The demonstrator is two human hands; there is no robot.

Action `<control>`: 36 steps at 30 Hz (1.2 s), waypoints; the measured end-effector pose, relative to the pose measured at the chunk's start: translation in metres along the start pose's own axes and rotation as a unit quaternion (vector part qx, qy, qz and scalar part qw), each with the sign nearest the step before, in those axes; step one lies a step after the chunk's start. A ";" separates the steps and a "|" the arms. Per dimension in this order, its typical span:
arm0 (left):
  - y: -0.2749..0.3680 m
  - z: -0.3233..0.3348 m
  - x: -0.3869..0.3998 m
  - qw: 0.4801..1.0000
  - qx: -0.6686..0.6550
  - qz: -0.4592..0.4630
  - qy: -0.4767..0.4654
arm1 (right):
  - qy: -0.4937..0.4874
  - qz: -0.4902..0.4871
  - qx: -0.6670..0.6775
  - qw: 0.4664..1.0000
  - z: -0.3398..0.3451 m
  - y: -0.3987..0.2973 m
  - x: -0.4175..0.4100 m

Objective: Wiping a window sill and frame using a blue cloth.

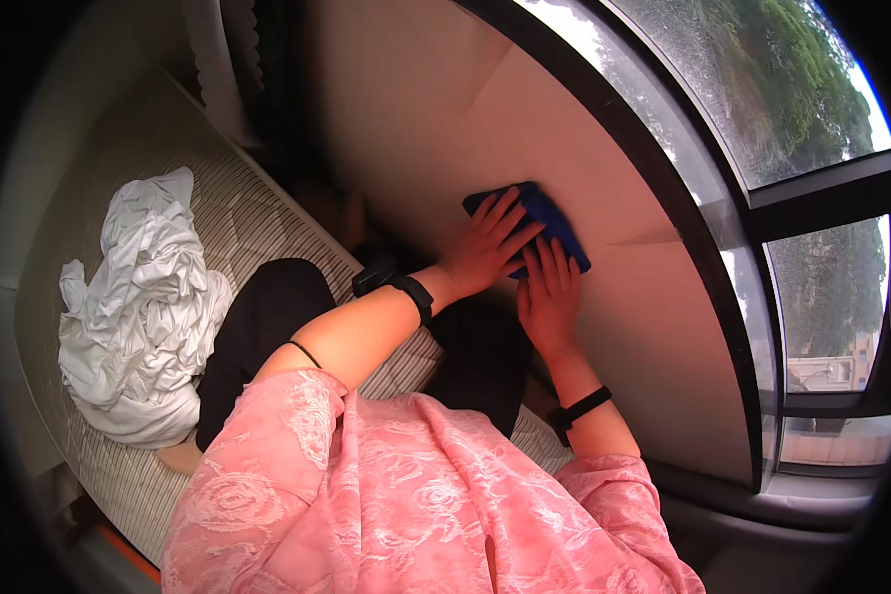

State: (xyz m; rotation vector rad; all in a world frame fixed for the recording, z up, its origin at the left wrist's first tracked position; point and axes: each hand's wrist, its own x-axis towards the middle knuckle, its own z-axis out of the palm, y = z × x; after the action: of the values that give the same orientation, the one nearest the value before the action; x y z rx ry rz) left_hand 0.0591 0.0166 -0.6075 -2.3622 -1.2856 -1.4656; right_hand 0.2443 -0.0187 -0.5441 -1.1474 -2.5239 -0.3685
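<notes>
A folded dark blue cloth (553,215) lies flat against the pale panel (616,304) beside the window. My left hand (486,249) rests on its near left part, fingers spread across the fabric. On the lower right part of the cloth lies my right hand (552,301), its fingers stretched out and slightly apart. The two hands almost meet at the fingertips. Both press on top of the cloth, and no grip around its edge shows. What is under the palms is hidden.
I kneel or sit on a striped mattress (267,215). A crumpled white sheet (148,297) is heaped at its left. The dark window frame (713,297) curves along the right, with glass panes (824,297) beyond. A pale curtain (219,74) hangs at the top left.
</notes>
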 end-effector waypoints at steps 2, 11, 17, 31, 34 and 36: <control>0.004 0.009 -0.011 1.000 0.004 -0.017 0.000 | -0.015 -0.007 -0.016 1.000 0.017 0.004 -0.010; -0.008 -0.014 0.013 1.000 -0.004 -0.013 0.022 | 0.030 -0.033 -0.149 0.988 0.035 0.017 0.017; 0.004 0.011 -0.035 0.984 -0.021 -0.175 0.016 | -0.027 -0.091 -0.143 0.985 0.062 0.012 0.014; -0.009 0.024 -0.052 0.878 -0.168 -0.439 0.092 | -0.090 -0.246 -0.163 0.951 0.094 -0.016 0.079; -0.019 0.027 -0.058 0.880 -0.163 -0.437 0.095 | -0.049 -0.232 -0.107 0.965 0.105 -0.022 0.086; -0.020 0.044 -0.076 0.870 -0.159 -0.456 0.097 | -0.120 -0.244 -0.127 0.954 0.123 -0.019 0.074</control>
State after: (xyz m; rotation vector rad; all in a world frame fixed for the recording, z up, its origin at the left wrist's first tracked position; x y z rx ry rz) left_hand 0.0619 0.0039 -0.6970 -1.6759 -2.4302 -2.1977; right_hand 0.1593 0.0644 -0.6267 -0.6589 -3.0364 -0.7339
